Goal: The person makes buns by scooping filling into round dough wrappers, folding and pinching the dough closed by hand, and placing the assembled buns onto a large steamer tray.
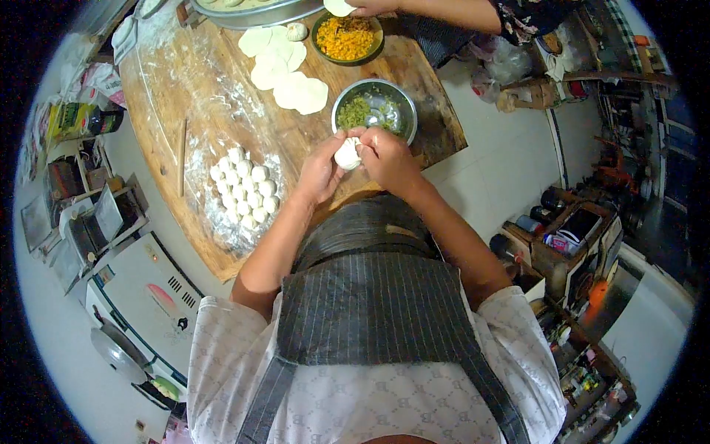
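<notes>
Near the table's front edge, a white stuffed bun (347,155) with a gathered, pleated top sits in my left hand (319,174), whose fingers curl around its side. My right hand (390,160) pinches the dough at the bun's upper right edge. Just beyond both hands stands a steel bowl (411,103) with chopped green filling (353,112) and a shiny utensil partly visible inside. Flat round dough wrappers (302,93) lie overlapping on the table to the upper left of the bowl.
On the wooden table (159,96) are several dough balls (248,189) on plastic film, a thin rolling pin (182,157) and a bowl of yellow filling (346,38). A co-worker's hand (374,7) holds a wrapper there. A large round steamer tray (259,18) stands at the far edge.
</notes>
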Demonstrator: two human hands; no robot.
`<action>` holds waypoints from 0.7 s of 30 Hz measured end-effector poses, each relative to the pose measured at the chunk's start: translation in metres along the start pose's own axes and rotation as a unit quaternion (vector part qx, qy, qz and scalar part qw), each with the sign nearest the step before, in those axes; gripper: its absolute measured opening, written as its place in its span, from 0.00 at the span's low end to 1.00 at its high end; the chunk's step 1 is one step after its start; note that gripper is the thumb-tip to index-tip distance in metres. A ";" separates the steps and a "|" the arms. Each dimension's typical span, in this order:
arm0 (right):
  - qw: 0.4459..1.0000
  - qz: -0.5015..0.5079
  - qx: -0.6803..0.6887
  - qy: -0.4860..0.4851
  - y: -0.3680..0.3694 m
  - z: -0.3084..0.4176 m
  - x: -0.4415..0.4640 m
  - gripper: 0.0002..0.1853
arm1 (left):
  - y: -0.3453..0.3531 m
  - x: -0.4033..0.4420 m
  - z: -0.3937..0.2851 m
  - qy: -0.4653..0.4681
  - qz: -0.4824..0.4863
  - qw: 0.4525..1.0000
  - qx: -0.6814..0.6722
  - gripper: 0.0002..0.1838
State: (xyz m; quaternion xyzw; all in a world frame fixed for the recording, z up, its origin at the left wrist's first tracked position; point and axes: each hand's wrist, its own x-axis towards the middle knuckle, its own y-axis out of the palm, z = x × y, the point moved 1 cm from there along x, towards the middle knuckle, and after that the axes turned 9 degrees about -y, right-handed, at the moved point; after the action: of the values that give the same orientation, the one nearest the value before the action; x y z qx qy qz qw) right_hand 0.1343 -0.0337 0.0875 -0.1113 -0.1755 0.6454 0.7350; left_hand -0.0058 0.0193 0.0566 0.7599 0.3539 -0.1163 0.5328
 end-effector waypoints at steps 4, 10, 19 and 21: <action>0.983 -0.009 0.133 0.126 0.009 -0.016 -0.004 0.07 | -0.022 0.009 0.001 -0.027 -0.015 0.995 0.099 0.18; 0.990 0.035 -0.078 -0.110 -0.005 -0.006 0.000 0.08 | -0.004 0.003 -0.004 -0.039 -0.058 0.996 0.052 0.16; 0.997 0.050 -0.020 0.049 0.001 -0.005 -0.007 0.09 | -0.015 0.006 -0.003 -0.075 -0.023 0.989 0.123 0.18; 0.991 0.078 0.016 0.105 -0.001 -0.002 -0.006 0.11 | -0.013 0.008 -0.001 -0.085 -0.033 0.990 0.108 0.17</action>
State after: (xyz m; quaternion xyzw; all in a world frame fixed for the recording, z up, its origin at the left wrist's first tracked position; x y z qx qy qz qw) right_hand 0.1353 -0.0400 0.0850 -0.1801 -0.0782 0.6885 0.6982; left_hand -0.0092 0.0261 0.0432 0.7883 0.3174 -0.2356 0.4715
